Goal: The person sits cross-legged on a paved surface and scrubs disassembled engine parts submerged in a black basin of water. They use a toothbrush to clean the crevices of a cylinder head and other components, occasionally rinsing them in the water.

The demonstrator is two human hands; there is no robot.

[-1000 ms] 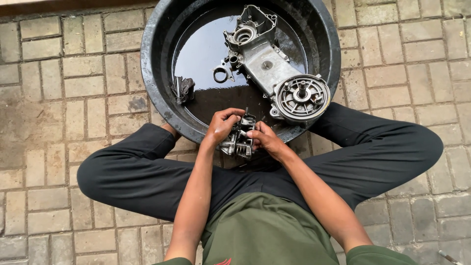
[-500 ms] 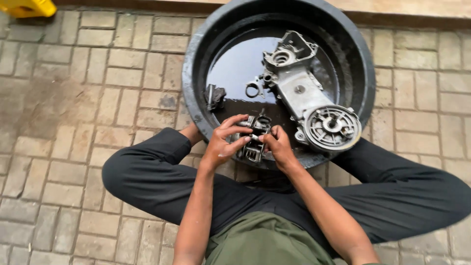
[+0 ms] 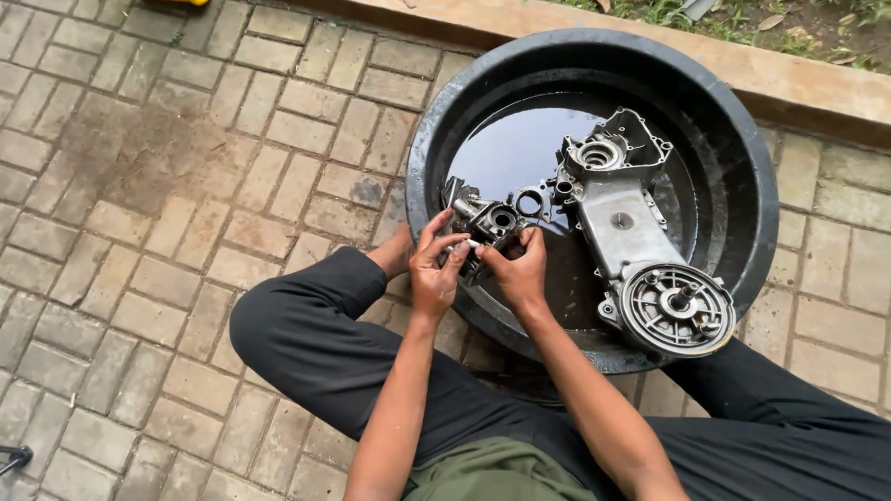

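Observation:
Both of my hands hold a small grey metal engine part [image 3: 489, 223] over the near rim of a big black round tub [image 3: 742, 158]. My left hand [image 3: 434, 269] grips it from the left, fingers curled on its side. My right hand [image 3: 518, 269] grips it from the right, thumb on top. A large grey engine crankcase [image 3: 624, 232] lies in dark liquid inside the tub, its round finned end [image 3: 676, 311] nearest my right knee. A small metal ring [image 3: 533, 202] lies next to the case.
I sit on paving bricks [image 3: 167, 186] with black-trousered legs [image 3: 306, 334] spread around the tub. A concrete kerb [image 3: 780, 79] runs behind the tub, grass beyond it. A dark object [image 3: 13, 456] shows at the lower left edge.
My view has shifted, so the tub now sits further right. Both hands have lifted the small part forward, from my lap edge to above the tub's rim.

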